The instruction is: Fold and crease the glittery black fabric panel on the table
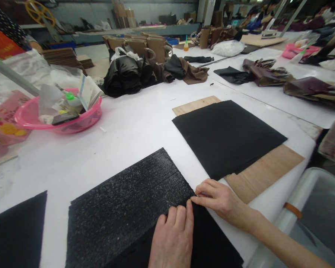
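A stack of rough, speckled black sheets [128, 208] lies on the white table [134, 130] right in front of me. My left hand [173, 238] rests on the stack's right part, fingers together and pressed flat on the top sheet. My right hand [220, 201] reaches in from the right, its fingertips pinched at the stack's right edge, touching my left fingertips. Whether it grips a sheet edge is not plain. A smooth black sheet pile [226, 134] lies on a thin wooden board [265, 171] just beyond my right hand.
Another black sheet [16, 230] is at the near left. A pink basin [58, 115] with odds and ends stands at left. Black bags [128, 74], brown cardboard pieces [145, 44] and dark leather pieces [309, 89] lie farther back. A clear film roll [290, 216] lies off the table's right edge.
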`<state>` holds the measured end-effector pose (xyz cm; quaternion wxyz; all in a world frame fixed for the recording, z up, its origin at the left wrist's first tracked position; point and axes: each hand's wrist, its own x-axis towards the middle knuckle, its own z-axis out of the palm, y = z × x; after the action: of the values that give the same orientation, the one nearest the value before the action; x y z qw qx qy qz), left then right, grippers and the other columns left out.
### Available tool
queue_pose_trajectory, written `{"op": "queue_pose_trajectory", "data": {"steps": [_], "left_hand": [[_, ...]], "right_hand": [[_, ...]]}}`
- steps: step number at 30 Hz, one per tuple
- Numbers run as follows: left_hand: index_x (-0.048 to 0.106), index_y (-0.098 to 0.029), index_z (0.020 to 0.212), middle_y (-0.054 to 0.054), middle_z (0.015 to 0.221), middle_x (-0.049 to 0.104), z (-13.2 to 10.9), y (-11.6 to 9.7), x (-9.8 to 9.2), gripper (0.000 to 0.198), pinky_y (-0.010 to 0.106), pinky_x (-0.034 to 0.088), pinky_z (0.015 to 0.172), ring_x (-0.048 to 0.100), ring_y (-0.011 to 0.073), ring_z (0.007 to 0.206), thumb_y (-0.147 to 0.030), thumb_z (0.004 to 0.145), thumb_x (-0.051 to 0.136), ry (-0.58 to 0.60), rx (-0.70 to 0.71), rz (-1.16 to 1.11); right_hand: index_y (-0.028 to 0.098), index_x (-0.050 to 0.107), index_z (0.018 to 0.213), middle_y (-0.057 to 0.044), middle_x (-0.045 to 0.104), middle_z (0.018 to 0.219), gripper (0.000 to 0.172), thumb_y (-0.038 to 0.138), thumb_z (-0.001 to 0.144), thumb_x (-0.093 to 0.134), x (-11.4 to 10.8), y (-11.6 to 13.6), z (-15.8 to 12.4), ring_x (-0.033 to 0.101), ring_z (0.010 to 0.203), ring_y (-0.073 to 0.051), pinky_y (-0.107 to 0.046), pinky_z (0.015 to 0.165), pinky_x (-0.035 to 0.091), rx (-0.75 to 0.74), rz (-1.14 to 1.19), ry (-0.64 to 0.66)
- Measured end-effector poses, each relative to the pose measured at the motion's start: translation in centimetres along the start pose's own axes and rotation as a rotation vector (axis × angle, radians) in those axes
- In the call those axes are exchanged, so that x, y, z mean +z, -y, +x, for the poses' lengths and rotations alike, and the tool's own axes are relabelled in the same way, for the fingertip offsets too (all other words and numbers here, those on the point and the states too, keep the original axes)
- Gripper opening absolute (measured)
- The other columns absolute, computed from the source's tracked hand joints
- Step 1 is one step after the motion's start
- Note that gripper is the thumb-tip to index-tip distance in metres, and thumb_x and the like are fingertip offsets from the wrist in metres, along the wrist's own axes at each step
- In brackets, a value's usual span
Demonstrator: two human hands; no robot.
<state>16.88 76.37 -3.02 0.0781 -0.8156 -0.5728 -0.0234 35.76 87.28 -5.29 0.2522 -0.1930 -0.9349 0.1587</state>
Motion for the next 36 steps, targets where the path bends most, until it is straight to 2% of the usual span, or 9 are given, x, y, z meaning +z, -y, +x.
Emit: {"op": "queue_pose_trajectory", "data": {"steps": [7,12,18,24,28,31,36], "left_hand": [[0.055,-0.016,0.13,0.001,0.086,0.059,0.5,-0.2,-0.3,0.046,0.032,0.043,0.059,0.054,0.0171,0.075,-0.026,0.086,0.064,-0.011,-0.011,-0.017],[0.058,-0.018,0.126,0.0,0.084,0.058,0.8,-0.8,-0.4,0.047,0.032,0.044,0.058,0.055,0.0179,0.074,-0.028,0.082,0.07,-0.009,-0.068,-0.005],[0.054,-0.016,0.13,0.002,0.092,0.054,0.5,-1.8,-0.7,0.04,0.033,0.05,0.065,0.054,0.0178,0.081,-0.03,0.092,0.057,0.004,-0.105,0.004],[0.05,-0.012,0.134,0.007,0.103,0.055,-0.5,-2.3,-0.4,0.039,0.031,0.052,0.07,0.055,0.0172,0.088,-0.023,0.097,0.045,0.015,-0.132,0.048],[0.051,-0.011,0.134,0.01,0.109,0.055,-0.8,-2.6,-0.3,0.039,0.032,0.053,0.078,0.056,0.0197,0.097,-0.021,0.096,0.047,0.017,-0.131,0.058],[0.054,-0.008,0.13,0.01,0.109,0.056,-1.2,-2.6,0.1,0.038,0.031,0.054,0.077,0.056,0.019,0.096,-0.019,0.094,0.049,-0.016,-0.142,0.07],[0.057,-0.003,0.125,0.01,0.108,0.058,-4.4,-1.4,0.4,0.041,0.033,0.056,0.08,0.057,0.0216,0.097,-0.011,0.084,0.057,-0.057,-0.213,0.102]], "right_hand": [[0.017,0.063,0.111,-0.007,0.059,0.097,0.02,0.016,0.103,0.045,-0.4,0.2,-0.5,0.054,0.088,-0.018,-0.031,0.075,0.047,0.04,-0.065,0.017],[0.019,0.061,0.119,-0.009,0.059,0.107,0.029,0.013,0.104,0.038,0.2,0.9,-1.2,0.055,0.096,-0.019,-0.032,0.081,0.049,0.099,-0.018,-0.065],[0.017,0.057,0.13,-0.013,0.059,0.121,0.036,0.025,0.106,0.032,1.1,1.9,-2.8,0.055,0.111,-0.026,-0.041,0.094,0.046,0.07,-0.178,-0.064],[0.022,0.05,0.139,-0.009,0.058,0.127,0.041,0.026,0.105,0.028,1.7,1.9,-3.7,0.056,0.112,-0.027,-0.043,0.095,0.044,0.067,-0.265,-0.064],[0.027,0.046,0.143,-0.008,0.056,0.128,0.042,0.025,0.105,0.028,1.9,2.4,-3.9,0.055,0.114,-0.026,-0.043,0.097,0.043,0.099,-0.283,-0.045],[0.029,0.047,0.142,-0.006,0.055,0.13,0.042,0.02,0.104,0.031,2.0,2.6,-3.8,0.054,0.116,-0.026,-0.043,0.098,0.043,0.111,-0.319,-0.02],[0.027,0.053,0.137,-0.006,0.056,0.128,0.043,0.012,0.103,0.031,2.0,2.7,-3.5,0.054,0.115,-0.024,-0.041,0.098,0.042,0.108,-0.331,-0.027]]}}
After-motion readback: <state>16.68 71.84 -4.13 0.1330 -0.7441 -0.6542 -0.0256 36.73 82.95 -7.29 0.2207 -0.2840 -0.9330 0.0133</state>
